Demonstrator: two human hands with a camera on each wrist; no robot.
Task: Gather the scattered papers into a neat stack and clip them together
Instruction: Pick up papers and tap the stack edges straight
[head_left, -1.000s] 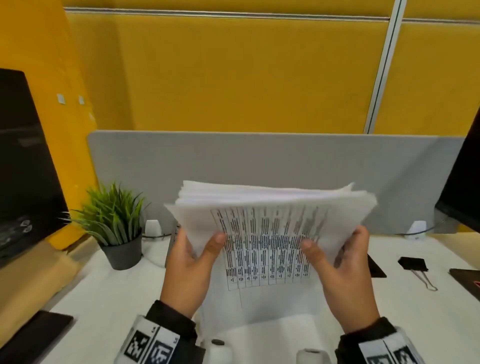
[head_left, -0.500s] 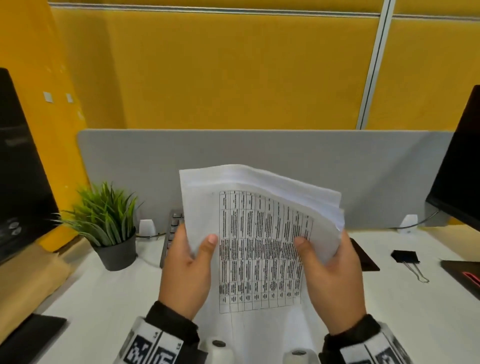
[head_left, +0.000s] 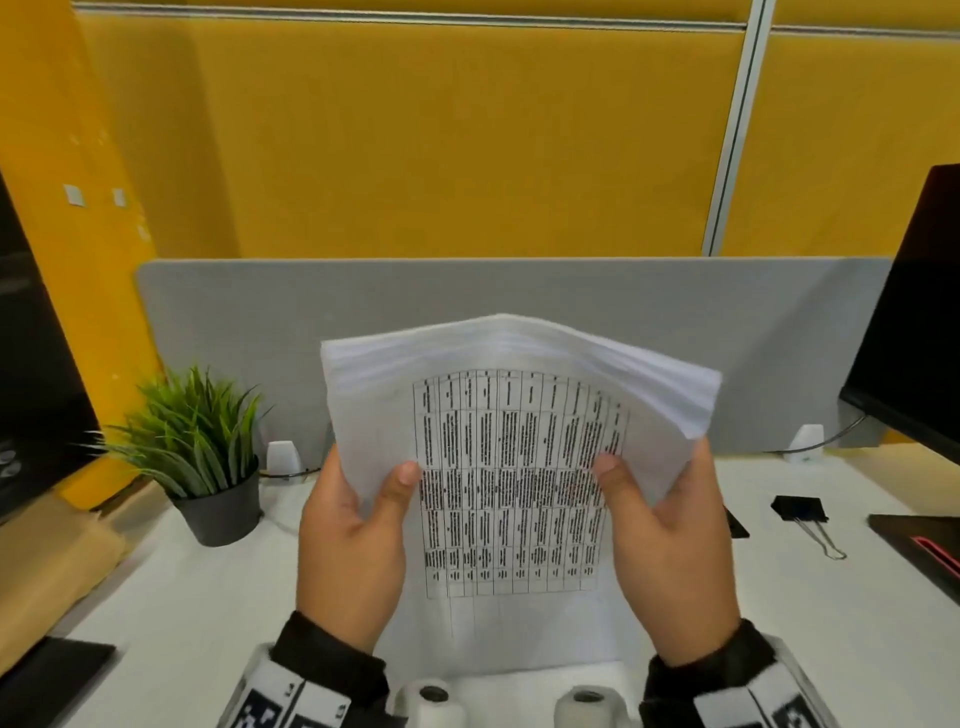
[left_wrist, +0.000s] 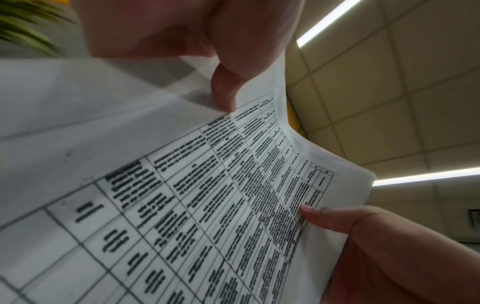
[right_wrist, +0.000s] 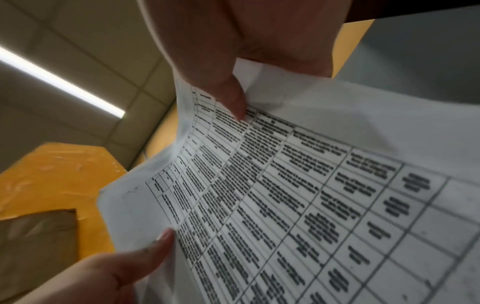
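— Papers (head_left: 519, 467) are standing upright between my two hands, clear above the desk (head_left: 208, 597). My left hand (head_left: 353, 540) is clamping one side edge and my right hand (head_left: 670, 551) the other, thumbs pressing on the printed table.

— Which step are you working on?

— Squaring, I judge — the top edges beyond my fingers are fanning out unevenly.

— And next?

— Probably tapping the bottom edge down, then freeing my right hand for the binder clip (head_left: 800, 509) lying off to its right.
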